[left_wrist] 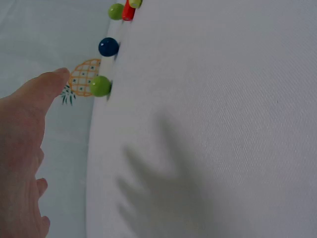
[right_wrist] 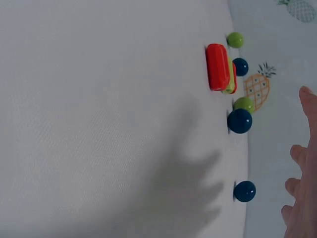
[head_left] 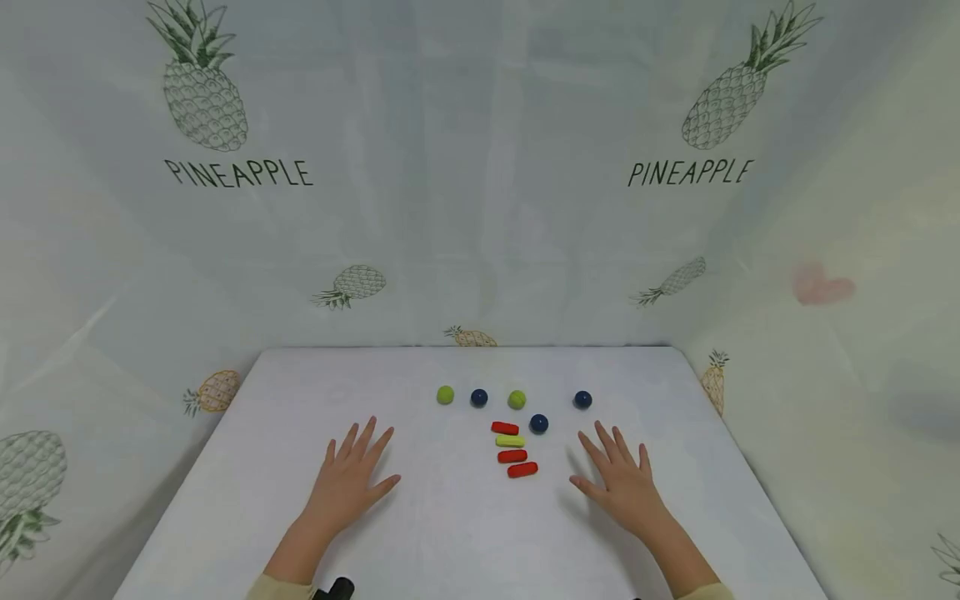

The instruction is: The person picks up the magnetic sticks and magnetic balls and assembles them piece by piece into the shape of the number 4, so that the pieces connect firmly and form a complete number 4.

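Note:
My left hand [head_left: 348, 483] hovers over the left half of the white table with its fingers spread and nothing in it. On the other side my right hand [head_left: 618, 479] is spread the same way, also holding nothing, its shadow cast on the table. Between the hands lie three red sticks [head_left: 522, 470] and one yellow-green stick [head_left: 510, 442], stacked in a loose column. Beyond them is an uneven row of two green balls [head_left: 446, 395] and dark blue balls [head_left: 479, 398]. One blue ball [head_left: 539, 424] sits nearer, right of the sticks; another blue ball [head_left: 582, 400] lies farthest right, closest to my right fingertips.
A white table [head_left: 442, 542] fills the lower middle, its far edge meeting a pale curtain [head_left: 465, 208] printed with pineapples. The curtain also hangs along both sides. A black object [head_left: 342, 588] shows by the left sleeve [head_left: 279, 588].

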A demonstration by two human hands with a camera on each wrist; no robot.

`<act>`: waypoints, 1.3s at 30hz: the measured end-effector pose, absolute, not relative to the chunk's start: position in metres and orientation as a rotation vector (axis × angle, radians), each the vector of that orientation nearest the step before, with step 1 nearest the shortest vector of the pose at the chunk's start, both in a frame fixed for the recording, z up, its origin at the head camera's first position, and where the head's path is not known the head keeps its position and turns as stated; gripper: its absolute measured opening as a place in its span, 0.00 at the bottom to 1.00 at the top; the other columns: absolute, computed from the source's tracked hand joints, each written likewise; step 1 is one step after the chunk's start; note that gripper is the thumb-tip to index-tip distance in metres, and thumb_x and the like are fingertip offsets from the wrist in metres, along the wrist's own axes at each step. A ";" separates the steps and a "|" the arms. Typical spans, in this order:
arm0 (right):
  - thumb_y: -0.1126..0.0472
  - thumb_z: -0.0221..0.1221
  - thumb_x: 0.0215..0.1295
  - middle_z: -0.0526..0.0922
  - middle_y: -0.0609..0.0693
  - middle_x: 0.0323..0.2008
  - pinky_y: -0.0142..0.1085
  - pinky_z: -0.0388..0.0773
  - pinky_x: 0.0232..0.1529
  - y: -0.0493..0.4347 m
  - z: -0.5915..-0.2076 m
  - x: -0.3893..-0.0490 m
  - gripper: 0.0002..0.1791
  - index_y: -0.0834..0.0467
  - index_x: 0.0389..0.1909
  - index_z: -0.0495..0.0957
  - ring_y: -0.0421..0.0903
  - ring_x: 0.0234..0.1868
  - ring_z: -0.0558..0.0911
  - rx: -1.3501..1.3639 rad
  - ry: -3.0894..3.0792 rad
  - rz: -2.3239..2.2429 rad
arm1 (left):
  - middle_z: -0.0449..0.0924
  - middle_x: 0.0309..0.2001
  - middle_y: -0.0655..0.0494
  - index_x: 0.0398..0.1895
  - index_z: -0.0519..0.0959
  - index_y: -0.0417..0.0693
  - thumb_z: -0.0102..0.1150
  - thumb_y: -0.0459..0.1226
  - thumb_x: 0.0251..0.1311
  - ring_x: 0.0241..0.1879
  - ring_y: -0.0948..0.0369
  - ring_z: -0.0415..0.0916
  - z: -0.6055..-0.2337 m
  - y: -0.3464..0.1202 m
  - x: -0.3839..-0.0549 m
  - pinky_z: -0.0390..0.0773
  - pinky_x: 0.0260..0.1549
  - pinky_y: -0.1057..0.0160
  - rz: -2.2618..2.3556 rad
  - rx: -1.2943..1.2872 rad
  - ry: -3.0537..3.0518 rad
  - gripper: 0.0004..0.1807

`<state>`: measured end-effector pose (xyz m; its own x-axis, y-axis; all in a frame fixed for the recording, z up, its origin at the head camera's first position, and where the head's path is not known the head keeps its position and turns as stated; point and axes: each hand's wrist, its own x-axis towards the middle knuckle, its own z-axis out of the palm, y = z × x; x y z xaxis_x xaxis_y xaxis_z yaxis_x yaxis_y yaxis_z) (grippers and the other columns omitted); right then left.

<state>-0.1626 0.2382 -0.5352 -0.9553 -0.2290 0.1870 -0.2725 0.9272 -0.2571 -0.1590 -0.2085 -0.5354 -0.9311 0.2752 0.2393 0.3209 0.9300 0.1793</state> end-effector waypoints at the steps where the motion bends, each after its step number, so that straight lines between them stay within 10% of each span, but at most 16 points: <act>1: 0.38 0.62 0.60 0.56 0.58 0.74 0.70 0.38 0.63 0.238 -0.535 -0.163 0.41 0.51 0.71 0.65 0.64 0.73 0.51 0.382 -2.931 0.440 | 0.53 0.74 0.42 0.73 0.63 0.51 0.63 0.56 0.58 0.71 0.38 0.49 -0.535 -0.207 -0.160 0.50 0.61 0.31 -0.322 -0.452 -2.871 0.42; 39: 0.50 0.72 0.54 0.74 0.49 0.60 0.55 0.67 0.61 0.192 -0.550 -0.177 0.32 0.52 0.60 0.76 0.53 0.64 0.69 0.290 -2.888 1.111 | 0.68 0.64 0.45 0.67 0.69 0.48 0.67 0.51 0.56 0.63 0.45 0.65 -0.549 -0.126 -0.171 0.67 0.57 0.41 -0.764 -0.402 -2.821 0.37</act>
